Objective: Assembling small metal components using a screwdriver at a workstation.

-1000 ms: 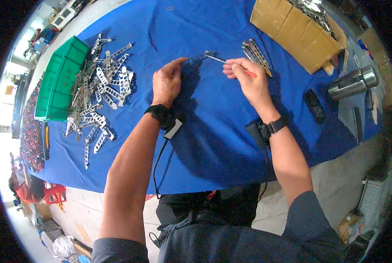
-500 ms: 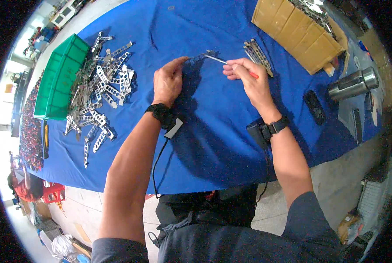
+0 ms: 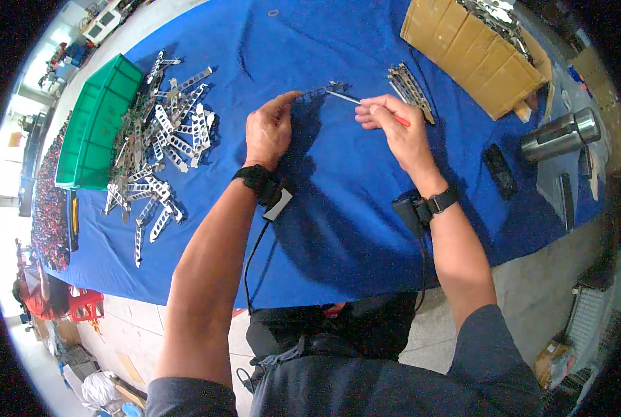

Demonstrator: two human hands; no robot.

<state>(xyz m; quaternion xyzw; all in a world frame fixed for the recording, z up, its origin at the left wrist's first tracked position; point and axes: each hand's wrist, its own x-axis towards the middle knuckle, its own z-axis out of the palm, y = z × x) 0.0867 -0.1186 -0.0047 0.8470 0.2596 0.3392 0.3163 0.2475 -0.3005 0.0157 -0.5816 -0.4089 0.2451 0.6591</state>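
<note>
My left hand [image 3: 267, 132] is closed on one end of a thin metal strip [image 3: 316, 91], which looks dark against the blue cloth. In my right hand [image 3: 399, 131] is a slim tool [image 3: 344, 96] with a straight metal shaft and a red handle. Its tip meets or nearly meets the strip's far end; I cannot tell whether they touch. To the left lies a loose pile of perforated metal strips [image 3: 163, 124]. A smaller bunch of strips [image 3: 413, 92] sits beyond my right hand.
A green plastic crate [image 3: 91, 139] borders the pile. At the back right stands a cardboard box [image 3: 467, 59] holding metal parts. Further right are a steel flask [image 3: 560, 136] and a black object [image 3: 499, 171]. Blue cloth [image 3: 352, 229] covers the table. Another person [image 3: 39, 295] is at far left.
Both hands keep their grips and have hardly moved. The strip and the tool's tip have shifted very slightly in the picture.
</note>
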